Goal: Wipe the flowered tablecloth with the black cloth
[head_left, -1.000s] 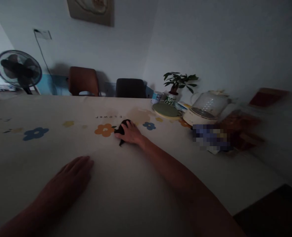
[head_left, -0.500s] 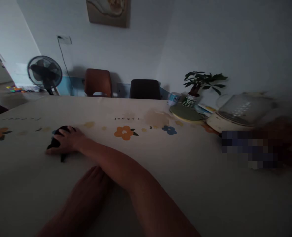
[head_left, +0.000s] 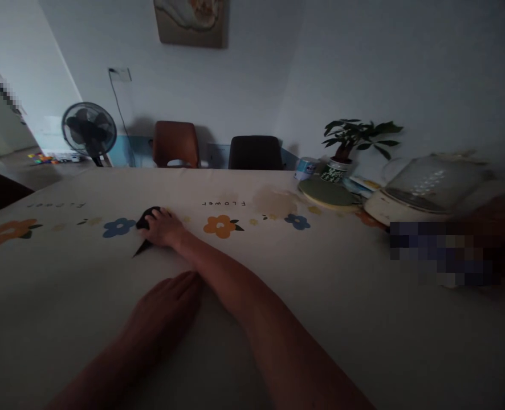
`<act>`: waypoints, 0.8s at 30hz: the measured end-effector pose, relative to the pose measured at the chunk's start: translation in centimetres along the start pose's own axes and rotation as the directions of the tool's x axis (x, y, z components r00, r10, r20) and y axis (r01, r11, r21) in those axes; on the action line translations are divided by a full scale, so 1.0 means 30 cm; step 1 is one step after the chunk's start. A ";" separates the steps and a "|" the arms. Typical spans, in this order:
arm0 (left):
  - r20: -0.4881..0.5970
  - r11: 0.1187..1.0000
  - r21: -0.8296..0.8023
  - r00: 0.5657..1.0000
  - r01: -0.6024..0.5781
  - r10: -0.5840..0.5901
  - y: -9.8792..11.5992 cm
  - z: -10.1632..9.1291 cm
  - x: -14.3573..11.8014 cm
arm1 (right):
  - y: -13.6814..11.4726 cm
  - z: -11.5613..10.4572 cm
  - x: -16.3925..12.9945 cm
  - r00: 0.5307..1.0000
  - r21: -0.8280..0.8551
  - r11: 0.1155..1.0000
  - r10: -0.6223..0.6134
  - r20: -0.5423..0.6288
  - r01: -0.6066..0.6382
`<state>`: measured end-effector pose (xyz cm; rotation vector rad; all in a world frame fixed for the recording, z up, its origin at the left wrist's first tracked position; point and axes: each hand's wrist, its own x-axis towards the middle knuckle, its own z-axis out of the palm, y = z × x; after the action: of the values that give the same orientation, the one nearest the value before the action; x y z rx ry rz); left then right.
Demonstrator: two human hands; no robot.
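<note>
My right hand (head_left: pixel 162 228) reaches across to the left and presses down on a black cloth (head_left: pixel 149 216) on the table. Its fingers grip the top of the cloth, and a pointed corner sticks out toward me. My left hand (head_left: pixel 169 299) rests on the patterned tablecloth (head_left: pixel 244 265), closer to me, holding nothing that I can see. Its fingers lie fairly flat beside my right forearm, and the fingertips are dim.
At the right stand a glass-lidded pot (head_left: pixel 406 199), a round green mat (head_left: pixel 327 192), a potted plant (head_left: pixel 342 151) and a small blue-white container (head_left: pixel 306 168). Beyond the table are a brown chair (head_left: pixel 175 142), a dark chair (head_left: pixel 255 152) and a fan (head_left: pixel 89 130).
My right hand has slid the black cloth to the right and slightly away from me, uncovering a printed blue flower. My left hand stays on the table. The view has shifted slightly.
</note>
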<state>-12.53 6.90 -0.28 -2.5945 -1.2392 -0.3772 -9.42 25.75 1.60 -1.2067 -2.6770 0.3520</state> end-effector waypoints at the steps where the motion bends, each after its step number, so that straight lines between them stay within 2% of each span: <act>1: -0.013 1.000 0.021 1.000 0.002 -0.002 -0.004 0.003 -0.004 | 0.038 -0.011 -0.019 0.999 -0.013 0.999 0.034 -0.010 -0.035; 6: -0.012 1.000 0.022 1.000 -0.012 0.012 -0.021 0.025 -0.020 | 0.264 -0.079 -0.167 0.978 -0.070 0.976 0.202 -0.055 -0.206; 12: 0.009 0.995 -0.073 0.998 0.066 -0.065 -0.027 0.042 -0.033 | 0.524 -0.155 -0.445 0.912 -0.146 0.901 0.395 -0.115 -0.409; 20: -0.008 0.996 -0.052 0.997 0.079 -0.079 -0.033 0.061 -0.050 | 0.868 -0.297 -0.873 0.723 -0.197 0.697 0.678 -0.133 -0.690; 24: -0.007 0.997 -0.029 0.998 0.066 -0.066 -0.032 0.060 -0.052 | 0.985 -0.351 -1.002 0.631 -0.218 0.597 0.761 -0.150 -0.772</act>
<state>-13.99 6.95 -2.37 -2.5787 -1.3293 -0.4205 33.96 23.50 1.05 -2.4067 -2.0301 0.0579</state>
